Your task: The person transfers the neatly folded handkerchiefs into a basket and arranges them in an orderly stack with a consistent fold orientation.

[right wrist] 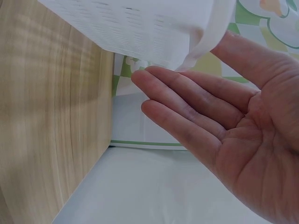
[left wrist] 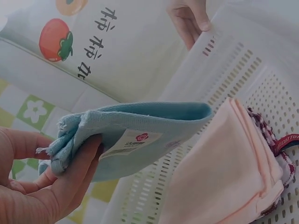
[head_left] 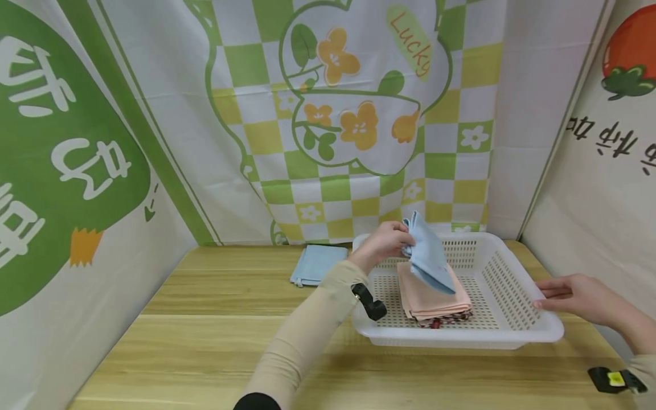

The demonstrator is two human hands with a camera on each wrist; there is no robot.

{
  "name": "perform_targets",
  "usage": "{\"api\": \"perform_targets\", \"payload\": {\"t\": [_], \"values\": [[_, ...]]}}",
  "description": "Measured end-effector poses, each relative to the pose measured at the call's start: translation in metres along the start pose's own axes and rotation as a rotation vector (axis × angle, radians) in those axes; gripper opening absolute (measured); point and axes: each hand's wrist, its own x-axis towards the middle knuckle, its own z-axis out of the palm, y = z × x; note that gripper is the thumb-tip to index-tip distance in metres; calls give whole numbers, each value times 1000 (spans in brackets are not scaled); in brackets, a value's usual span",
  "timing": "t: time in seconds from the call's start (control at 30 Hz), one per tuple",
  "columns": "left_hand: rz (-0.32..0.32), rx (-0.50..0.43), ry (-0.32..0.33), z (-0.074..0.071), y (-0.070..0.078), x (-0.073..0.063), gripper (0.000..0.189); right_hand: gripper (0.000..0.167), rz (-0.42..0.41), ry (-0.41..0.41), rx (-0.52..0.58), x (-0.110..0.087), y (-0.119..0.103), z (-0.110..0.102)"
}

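My left hand pinches one end of a folded light blue towel between thumb and fingers. The towel hangs tilted over the white perforated basket, and a small paper label shows on it in the left wrist view. Beneath it, inside the basket, lies a folded pink towel on top of a dark red and white patterned cloth. My right hand is at the basket's right side, its fingers straight and its thumb against the rim.
Another folded light blue towel lies on the wooden table, left of the basket. A printed cloth backdrop rises behind the table, with more printed sheets along both sides. The basket stands close to the table's right edge.
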Motion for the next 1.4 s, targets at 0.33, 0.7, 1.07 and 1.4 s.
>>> {"api": "perform_targets", "payload": {"t": [0.33,0.7,1.07,1.4], "values": [[6,-11,13,12,-7,7,15,63,4,6,-5,-1,0,0],[-19,-61,28,23,-8,9,14,62,3,4,-14,0,0,-1],[-20,-62,16,36,-11,13,13,61,-5,5,1,-1,1,-1],[-53,-21,11,42,-14,10,18,61,-5,5,4,-2,0,-1]]}}
